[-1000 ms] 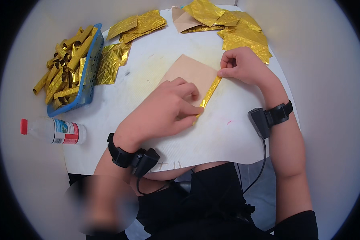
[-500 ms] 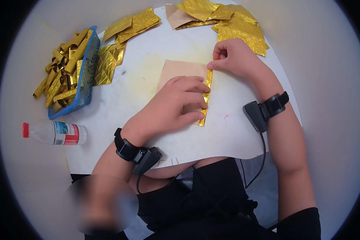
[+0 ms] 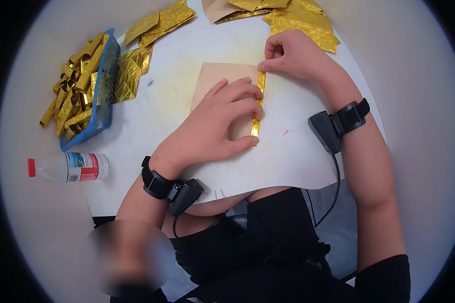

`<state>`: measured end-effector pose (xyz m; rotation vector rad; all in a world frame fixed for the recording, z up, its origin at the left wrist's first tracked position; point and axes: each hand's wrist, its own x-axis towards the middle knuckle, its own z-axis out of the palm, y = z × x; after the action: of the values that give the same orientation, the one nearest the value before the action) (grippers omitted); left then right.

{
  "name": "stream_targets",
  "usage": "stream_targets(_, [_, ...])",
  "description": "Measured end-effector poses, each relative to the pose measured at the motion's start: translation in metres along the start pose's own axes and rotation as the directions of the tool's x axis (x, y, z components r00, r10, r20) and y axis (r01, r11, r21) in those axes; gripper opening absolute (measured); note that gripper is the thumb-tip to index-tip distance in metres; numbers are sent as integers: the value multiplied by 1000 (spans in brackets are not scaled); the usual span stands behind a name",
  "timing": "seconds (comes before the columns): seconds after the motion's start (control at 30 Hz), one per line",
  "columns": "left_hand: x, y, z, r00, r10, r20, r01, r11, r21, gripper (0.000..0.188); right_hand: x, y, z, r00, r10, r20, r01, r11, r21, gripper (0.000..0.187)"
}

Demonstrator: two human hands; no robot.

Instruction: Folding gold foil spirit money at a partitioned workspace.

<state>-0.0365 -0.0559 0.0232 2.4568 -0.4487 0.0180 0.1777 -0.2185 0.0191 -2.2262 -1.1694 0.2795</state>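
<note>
My left hand point(image 3: 215, 126) lies flat on a tan sheet point(image 3: 212, 81), the fingers spread and pressing down; the fingertips touch a narrow gold strip point(image 3: 258, 108) that runs along the right edge of this sheet. This hand grips nothing, it only holds the paper down. My right hand point(image 3: 290, 53) is at the far end of the strip, the fingers curled, and the thumb and forefinger pinch the strip's top end. So the strip lies between my two hands, on the white table point(image 3: 298, 156).

Beyond my right hand there is a pile of gold sheets point(image 3: 301, 20). To the left of my left hand, well apart, stands a blue basket point(image 3: 103, 96) with folded gold pieces point(image 3: 71, 86) in it, and more gold foil point(image 3: 129, 78) lies just beside it. Nearer to me on the left, a bottle point(image 3: 65, 166) with a red cap lies on its side.
</note>
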Motion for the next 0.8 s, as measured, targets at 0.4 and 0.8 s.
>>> stream_targets(0.4, [-5,-8,1,1000,13,-23,-15,997,-80,35,-5,-1,2,997,-61,40,57,994,95,19])
stream_targets(0.8, [-6,-11,1,999,39,-31,-42,995,-94,38,-9,6,10,921,-367,134,353,929,115,23])
